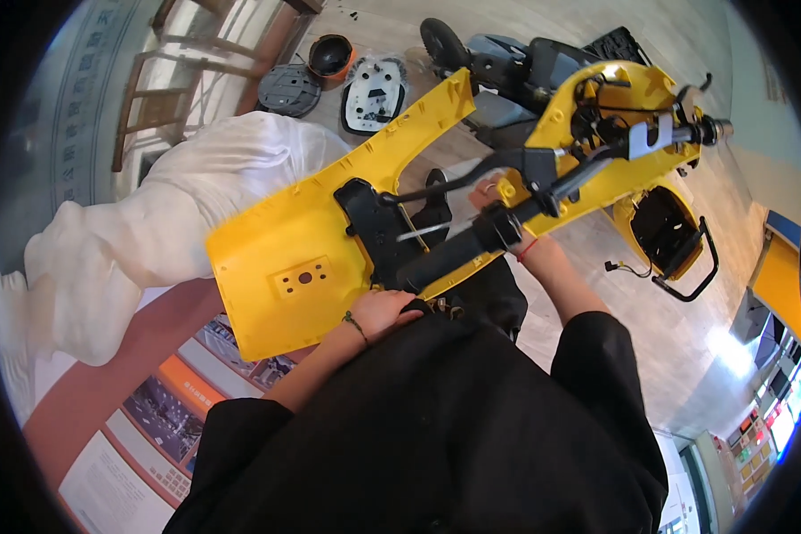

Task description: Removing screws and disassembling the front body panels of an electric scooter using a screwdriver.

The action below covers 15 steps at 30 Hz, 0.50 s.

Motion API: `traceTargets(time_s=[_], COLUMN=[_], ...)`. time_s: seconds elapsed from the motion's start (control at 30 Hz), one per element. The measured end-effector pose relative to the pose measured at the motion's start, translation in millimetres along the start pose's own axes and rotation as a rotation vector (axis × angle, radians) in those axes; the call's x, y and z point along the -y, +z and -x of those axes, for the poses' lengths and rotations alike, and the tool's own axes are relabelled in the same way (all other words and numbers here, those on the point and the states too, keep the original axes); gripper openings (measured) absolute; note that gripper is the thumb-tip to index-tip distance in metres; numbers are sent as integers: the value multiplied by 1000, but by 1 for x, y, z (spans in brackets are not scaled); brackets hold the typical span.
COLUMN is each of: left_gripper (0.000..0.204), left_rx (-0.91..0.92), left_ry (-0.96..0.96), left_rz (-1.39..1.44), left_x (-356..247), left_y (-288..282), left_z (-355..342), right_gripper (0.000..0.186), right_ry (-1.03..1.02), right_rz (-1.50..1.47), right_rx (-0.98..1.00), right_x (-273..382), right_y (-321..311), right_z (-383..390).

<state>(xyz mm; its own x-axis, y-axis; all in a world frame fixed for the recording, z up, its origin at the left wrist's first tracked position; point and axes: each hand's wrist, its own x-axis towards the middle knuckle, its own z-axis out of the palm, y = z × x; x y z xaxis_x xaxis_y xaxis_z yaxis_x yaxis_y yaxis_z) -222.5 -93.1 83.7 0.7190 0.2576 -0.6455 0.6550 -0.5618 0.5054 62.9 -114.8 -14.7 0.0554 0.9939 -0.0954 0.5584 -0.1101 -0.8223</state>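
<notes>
A scooter handlebar (581,178) with black grips slants across the middle, its brake lever and cables showing. Beneath it lies a large yellow scooter panel (294,240), inner side up, with a black insert. My left hand (384,311) is closed at the panel's near edge, by the end of the left grip. Some black part sits at its fingers; what it grips is partly hidden. My right hand (483,192) reaches behind the handlebar. Its fingers are bent at a yellow tab of the curved yellow housing, with the palm hidden by the bar.
A dark scooter (516,76) stands at the far side. Near it on the floor lie a white-and-black plate (374,95), an orange-rimmed bowl (332,57) and a grey cover (289,90). White draped sheeting (187,182) is at left; a yellow part with a black handle (663,230) at right.
</notes>
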Motion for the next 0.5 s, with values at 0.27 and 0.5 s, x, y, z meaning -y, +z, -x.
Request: traceTargets(time_s=[0.27,0.5], left_gripper=[43,40], left_rx=[16,33], left_ry=[-200,-328], left_rz=[208,25], left_x=[-32,-16], left_y=[30,78], left_z=[6,-4], right_gripper=[16,15], right_ry=[-45,-43], right_rz=[744,584], right_rx=[488,505], right_x=[19,2], right_y=[-37,5], right_z=[33,63])
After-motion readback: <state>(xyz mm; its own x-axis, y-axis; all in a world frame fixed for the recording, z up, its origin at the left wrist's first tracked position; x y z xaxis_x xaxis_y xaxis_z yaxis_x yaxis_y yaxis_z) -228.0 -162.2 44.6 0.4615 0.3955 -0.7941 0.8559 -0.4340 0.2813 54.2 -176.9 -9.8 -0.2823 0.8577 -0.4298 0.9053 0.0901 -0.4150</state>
